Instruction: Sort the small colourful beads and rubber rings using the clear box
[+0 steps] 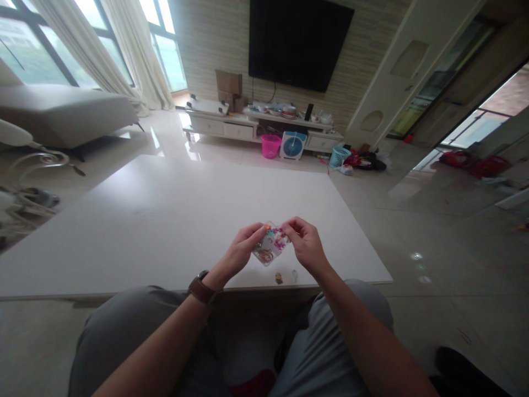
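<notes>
A small clear plastic box (pixel 268 257) with colourful little charms and ring-like pieces inside is tilted above the near side of the white table (pixel 173 220). My left hand (pixel 243 245) grips its left side, thumb on top. At the box's upper right corner, the thumb and fingers of my right hand (pixel 305 240) are pinched together; whatever is between them is too small to make out. Below the box, by the table's front edge, lie a small yellow and dark figure charm (pixel 278 278) and a small pale metal clasp-like piece (pixel 295 275).
My knees are under the table's front edge. Beyond the table stand a pink basket (pixel 270 146), a blue and white box fan (pixel 293 146) and a light blue basket (pixel 339 157), before a low TV cabinet (pixel 223 128). A curly-framed metal chair (pixel 35 165) is at the left.
</notes>
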A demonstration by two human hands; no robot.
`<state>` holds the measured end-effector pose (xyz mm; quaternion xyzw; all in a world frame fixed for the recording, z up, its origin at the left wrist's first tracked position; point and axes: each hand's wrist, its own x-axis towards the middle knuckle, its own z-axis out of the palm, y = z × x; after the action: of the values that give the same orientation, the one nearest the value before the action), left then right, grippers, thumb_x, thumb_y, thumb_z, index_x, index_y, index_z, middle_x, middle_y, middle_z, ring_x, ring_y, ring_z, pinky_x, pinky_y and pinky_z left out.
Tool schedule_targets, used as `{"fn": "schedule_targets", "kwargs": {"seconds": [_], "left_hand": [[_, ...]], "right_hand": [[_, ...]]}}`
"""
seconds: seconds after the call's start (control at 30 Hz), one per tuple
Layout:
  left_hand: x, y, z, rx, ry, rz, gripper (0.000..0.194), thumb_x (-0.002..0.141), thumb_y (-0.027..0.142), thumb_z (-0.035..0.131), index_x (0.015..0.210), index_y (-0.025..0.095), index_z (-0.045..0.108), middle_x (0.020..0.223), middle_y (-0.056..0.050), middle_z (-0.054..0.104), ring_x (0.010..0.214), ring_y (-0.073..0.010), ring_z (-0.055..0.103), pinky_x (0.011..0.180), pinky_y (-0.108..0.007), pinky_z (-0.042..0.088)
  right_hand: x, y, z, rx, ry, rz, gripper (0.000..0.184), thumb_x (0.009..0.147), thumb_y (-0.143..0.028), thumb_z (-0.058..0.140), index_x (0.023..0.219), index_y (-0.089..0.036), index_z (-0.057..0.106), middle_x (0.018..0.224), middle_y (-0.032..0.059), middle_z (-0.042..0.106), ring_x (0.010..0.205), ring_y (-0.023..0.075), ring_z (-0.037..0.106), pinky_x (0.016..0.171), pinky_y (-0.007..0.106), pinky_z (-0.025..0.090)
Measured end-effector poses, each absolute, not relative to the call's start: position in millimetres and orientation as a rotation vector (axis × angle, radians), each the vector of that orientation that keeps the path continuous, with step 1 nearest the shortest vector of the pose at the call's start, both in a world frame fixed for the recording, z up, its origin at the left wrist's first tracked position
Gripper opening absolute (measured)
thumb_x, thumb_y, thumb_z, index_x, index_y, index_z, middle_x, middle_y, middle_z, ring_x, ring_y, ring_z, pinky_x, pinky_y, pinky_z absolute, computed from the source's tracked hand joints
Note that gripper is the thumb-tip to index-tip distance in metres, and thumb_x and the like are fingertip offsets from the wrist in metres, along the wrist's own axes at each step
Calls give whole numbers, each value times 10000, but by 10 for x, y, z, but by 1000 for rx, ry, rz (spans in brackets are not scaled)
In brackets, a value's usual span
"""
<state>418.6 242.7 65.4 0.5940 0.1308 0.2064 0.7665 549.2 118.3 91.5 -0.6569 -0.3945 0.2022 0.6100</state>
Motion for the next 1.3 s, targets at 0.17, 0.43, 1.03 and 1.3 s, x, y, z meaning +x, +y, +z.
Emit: {"fn": "schedule_targets", "kwargs": {"seconds": [0.17,0.43,1.03,1.3], "left_hand": [[4200,2422,653,1304,297,459,438,864,567,661,923,134,687,763,-23,631,690,-138,541,612,-241,409],[4231,2450,561,1157,368,576,436,869,568,662,983,149,701,845,-29,680,747,-147,596,673,-248,465],[4201,2421,605,758,149,316,529,950,514,539,1448,360,448,1260,-73,662,884,-238,724,711,-395,598],[4327,2453,310,691,270,361,414,950,512,575,1232,210,595,1020,-78,711,780,-182,683,664,-298,564]], "right_hand": [[5508,1203,881,-1495,-926,480,308,901,-487,637,800,-195,632,733,5,647,671,146,587,611,255,464],[5507,1200,836,-1454,-918,561,286,915,-486,610,971,-207,580,867,2,633,740,141,598,620,254,469],[5508,1231,730,-1615,-1016,366,316,928,-455,631,1144,-224,619,1101,71,643,967,205,638,706,313,563],[5435,1242,676,-1669,-1476,146,731,724,-249,828,1378,-266,501,1330,106,561,1233,283,538,1035,456,500]]}}
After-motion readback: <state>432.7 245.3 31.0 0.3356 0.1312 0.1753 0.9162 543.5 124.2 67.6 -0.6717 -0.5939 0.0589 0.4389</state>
